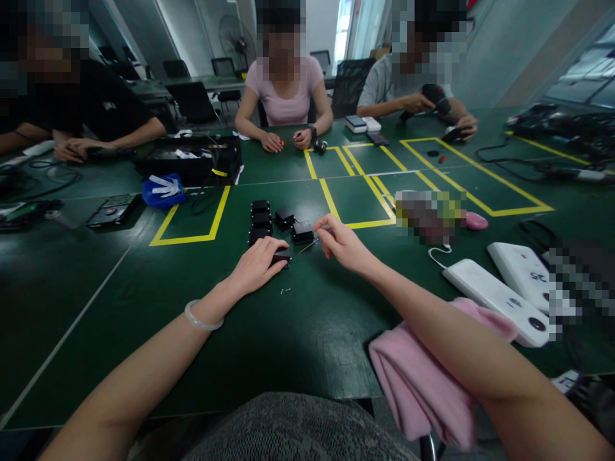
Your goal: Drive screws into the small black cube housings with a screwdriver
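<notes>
Under the fingers of my left hand [259,264] lies a small black box-shaped part [281,257], held down against the green table. My right hand [341,243] pinches a thin screwdriver [307,246], its shaft pointing left with the tip at the end of that part. Just beyond my hands stand several similar black parts: a column [261,218] of them on the left, one tilted block [285,218], and another block [302,232] close to my right fingertips. Two tiny screws [285,291] lie on the table in front of my left hand.
A pink cloth [423,378] hangs over the near edge under my right forearm, beside white power banks [497,301]. Yellow tape [216,214] marks the table [307,358]. A black tray [192,160] and blue bag [163,192] sit left. Three people work opposite.
</notes>
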`<state>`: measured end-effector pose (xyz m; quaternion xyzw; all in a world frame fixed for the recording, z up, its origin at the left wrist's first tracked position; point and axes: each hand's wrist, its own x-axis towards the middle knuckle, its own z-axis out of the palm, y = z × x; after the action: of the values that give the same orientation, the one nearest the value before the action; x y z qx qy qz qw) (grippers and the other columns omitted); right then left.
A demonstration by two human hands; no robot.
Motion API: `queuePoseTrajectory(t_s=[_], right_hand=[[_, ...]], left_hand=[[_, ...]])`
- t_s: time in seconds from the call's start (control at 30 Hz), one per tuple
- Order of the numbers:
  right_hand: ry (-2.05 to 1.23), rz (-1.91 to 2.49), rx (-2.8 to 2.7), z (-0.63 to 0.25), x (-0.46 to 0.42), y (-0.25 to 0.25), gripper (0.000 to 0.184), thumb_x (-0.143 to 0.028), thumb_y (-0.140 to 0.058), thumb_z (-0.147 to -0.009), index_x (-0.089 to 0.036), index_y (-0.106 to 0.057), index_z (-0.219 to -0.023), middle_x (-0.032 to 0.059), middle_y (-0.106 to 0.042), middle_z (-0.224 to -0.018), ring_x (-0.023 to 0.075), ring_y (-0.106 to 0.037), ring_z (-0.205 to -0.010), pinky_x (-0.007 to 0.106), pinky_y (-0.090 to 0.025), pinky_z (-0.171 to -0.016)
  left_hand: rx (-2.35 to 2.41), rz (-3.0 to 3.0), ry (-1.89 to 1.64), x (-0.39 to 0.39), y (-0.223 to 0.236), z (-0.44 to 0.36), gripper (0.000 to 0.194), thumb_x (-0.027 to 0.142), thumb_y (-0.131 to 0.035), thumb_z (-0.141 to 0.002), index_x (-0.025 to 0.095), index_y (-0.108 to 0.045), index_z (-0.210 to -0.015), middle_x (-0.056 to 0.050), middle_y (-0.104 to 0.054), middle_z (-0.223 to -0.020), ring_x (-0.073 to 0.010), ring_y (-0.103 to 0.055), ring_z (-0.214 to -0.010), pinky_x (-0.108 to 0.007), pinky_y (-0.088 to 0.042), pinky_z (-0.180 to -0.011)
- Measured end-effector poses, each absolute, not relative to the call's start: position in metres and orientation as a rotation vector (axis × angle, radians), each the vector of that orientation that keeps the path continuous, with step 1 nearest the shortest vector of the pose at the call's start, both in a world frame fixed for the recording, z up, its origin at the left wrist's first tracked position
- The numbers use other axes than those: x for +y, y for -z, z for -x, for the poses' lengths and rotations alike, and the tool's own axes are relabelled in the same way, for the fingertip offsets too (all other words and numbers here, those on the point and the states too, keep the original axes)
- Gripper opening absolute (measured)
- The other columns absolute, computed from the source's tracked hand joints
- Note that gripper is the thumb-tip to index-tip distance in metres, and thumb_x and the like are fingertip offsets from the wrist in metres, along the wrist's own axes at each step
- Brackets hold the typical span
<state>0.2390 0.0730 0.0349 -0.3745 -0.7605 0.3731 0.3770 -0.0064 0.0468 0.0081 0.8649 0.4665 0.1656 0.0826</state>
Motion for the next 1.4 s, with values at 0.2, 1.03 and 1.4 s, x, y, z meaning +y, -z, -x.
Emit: queuePoseTrajectory(t_s=[0.2,1.03,1.4], right_hand=[[-0.964,1.013,-1.949,-0.2388,0.0737,-0.0361,0.019,-0.033,-0.046,-0.098,-0.021,-0.046,-0.084,-0.0108,-0.041,-0.045,0.0086,-0.042,-0.040,0.023,-0.030,-0.048],[-0.938,1.025,-1.952,-0.2389,0.0730,-0.0356,0.020,-0.035,-0.044,-0.099,-0.021,-0.047,-0.084,-0.0105,-0.041,-0.044,0.0095,-0.042,-0.040,0.024,-0.033,-0.050],[-0.942,1.001,-1.964,-0.2390,0.0728,-0.0363,0.022,-0.035,-0.044,-0.099,-0.022,-0.046,-0.082,-0.0102,-0.041,-0.045,0.0090,-0.042,-0.041,0.024,-0.032,-0.050]], left_hand=[[1.386,-2.608,-0.514,0.0475,-0.0066,0.0068,0.029,0.031,-0.051,-0.097,0.021,-0.048,-0.124,-0.009,-0.058,-0.118,-0.0268,-0.055,-0.105,-0.043,-0.050,-0.089],[1.401,-2.574,-0.504,0.0466,-0.0081,0.0062,0.031,0.033,-0.051,-0.097,0.021,-0.048,-0.126,-0.010,-0.057,-0.119,-0.0270,-0.056,-0.104,-0.042,-0.051,-0.085],[1.394,-2.589,-0.515,0.0469,-0.0073,0.0068,0.030,0.032,-0.051,-0.097,0.022,-0.048,-0.125,-0.009,-0.057,-0.119,-0.0277,-0.056,-0.105,-0.044,-0.050,-0.088]])
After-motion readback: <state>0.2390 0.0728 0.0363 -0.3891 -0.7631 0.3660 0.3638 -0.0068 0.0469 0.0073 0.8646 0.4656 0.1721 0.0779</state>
